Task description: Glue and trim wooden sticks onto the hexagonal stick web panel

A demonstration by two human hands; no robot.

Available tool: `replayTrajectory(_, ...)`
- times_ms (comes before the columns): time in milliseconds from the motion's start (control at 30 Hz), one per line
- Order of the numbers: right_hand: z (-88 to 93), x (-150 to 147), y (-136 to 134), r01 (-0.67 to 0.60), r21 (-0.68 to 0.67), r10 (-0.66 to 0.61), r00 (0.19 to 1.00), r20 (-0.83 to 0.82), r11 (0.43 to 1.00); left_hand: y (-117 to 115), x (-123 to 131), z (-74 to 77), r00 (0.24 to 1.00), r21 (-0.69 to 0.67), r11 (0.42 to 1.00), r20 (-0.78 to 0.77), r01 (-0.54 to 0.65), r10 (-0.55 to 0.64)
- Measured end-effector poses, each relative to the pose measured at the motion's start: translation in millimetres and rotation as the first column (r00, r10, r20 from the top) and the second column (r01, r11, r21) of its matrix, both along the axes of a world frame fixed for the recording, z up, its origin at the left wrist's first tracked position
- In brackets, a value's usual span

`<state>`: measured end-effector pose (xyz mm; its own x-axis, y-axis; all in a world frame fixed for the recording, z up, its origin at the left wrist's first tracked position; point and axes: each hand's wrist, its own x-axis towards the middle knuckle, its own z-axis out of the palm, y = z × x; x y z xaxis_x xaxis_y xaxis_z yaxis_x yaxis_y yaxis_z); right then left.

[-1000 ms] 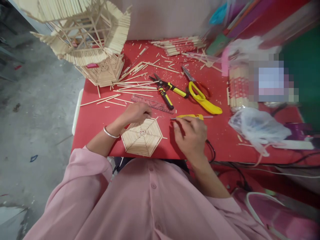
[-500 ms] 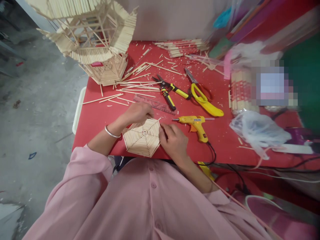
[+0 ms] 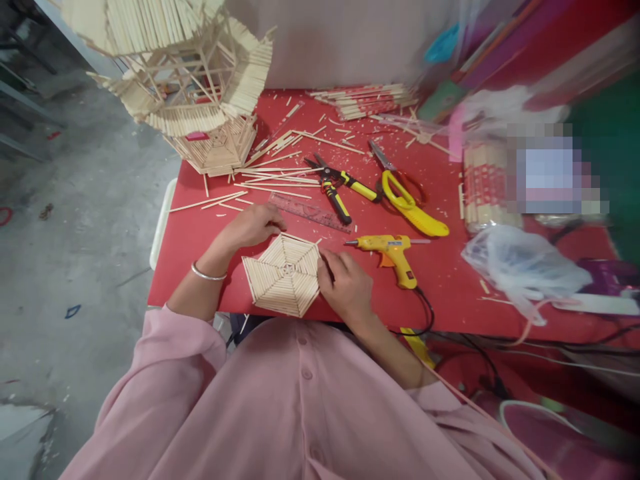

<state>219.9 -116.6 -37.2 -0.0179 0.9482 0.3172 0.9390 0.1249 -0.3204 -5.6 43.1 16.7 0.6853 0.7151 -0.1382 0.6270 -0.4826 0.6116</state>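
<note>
Hexagonal pale wooden-stick panel [image 3: 283, 275] is pinched at its right edge by the right hand [image 3: 346, 288], while the left hand [image 3: 253, 227] touches its far corner with curled fingers, grip unclear.

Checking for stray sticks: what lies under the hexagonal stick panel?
The hexagonal stick panel lies flat on the red tabletop, left hand and right hand at its edges. Anything directly beneath is covered.

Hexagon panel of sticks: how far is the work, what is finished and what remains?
Done: the hexagon panel looks fully filled with sticks, all six wedges closed around the centre. In hand: the left hand touches its upper left edge, the right hand its right edge; the glue gun lies apart on the table. Left, probably: joining it to the stick tower at the far corner.
</note>
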Motion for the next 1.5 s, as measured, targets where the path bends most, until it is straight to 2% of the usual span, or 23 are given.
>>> replayTrajectory(133, 0.1, 0, 0, -0.007, -0.018, 0.006, 1.0, -0.013, 1.0, -1, 4, -10.2, 1.0, 0.029, 1.0, -0.006, 0.009, -0.009)
replayTrajectory(267, 0.6, 0, 1, -0.014, -0.019, 0.014, 1.0, -0.009, 1.0, -1, 8, -13.9, 1.0, 0.044, 0.999, -0.02, 0.01, -0.009)
replayTrajectory(600, 1.0, 0, 1, -0.033, 0.003, 0.033, 0.999, 0.01, 0.999, 5, 13, -7.1, 0.993, -0.044, 0.998, -0.115, 0.035, -0.039)
replayTrajectory(833, 1.2, 1, 1, -0.03, -0.049, 0.029, 0.999, -0.017, 0.998, 8, 14, -2.0, 0.99, -0.071, 0.992, -0.086, 0.102, -0.108)
replayTrajectory(1000, 0.6, 0, 1, -0.029, -0.036, 0.028, 1.0, -0.014, 0.999, 7, 12, 2.0, 0.989, -0.107, 0.986, -0.054, 0.132, -0.138)
replayTrajectory(1233, 1.6, -1, 2, -0.024, -0.05, 0.023, 1.0, -0.019, 0.998, 2, 21, 1.0, 0.998, -0.111, 0.992, 0.029, 0.062, -0.059)
replayTrajectory(1500, -1.7, 0, 2, -0.039, 0.01, 0.039, 0.999, 0.015, 0.999, -5, 34, -9.0, 0.999, -0.065, 0.998, 0.023, 0.028, -0.027)
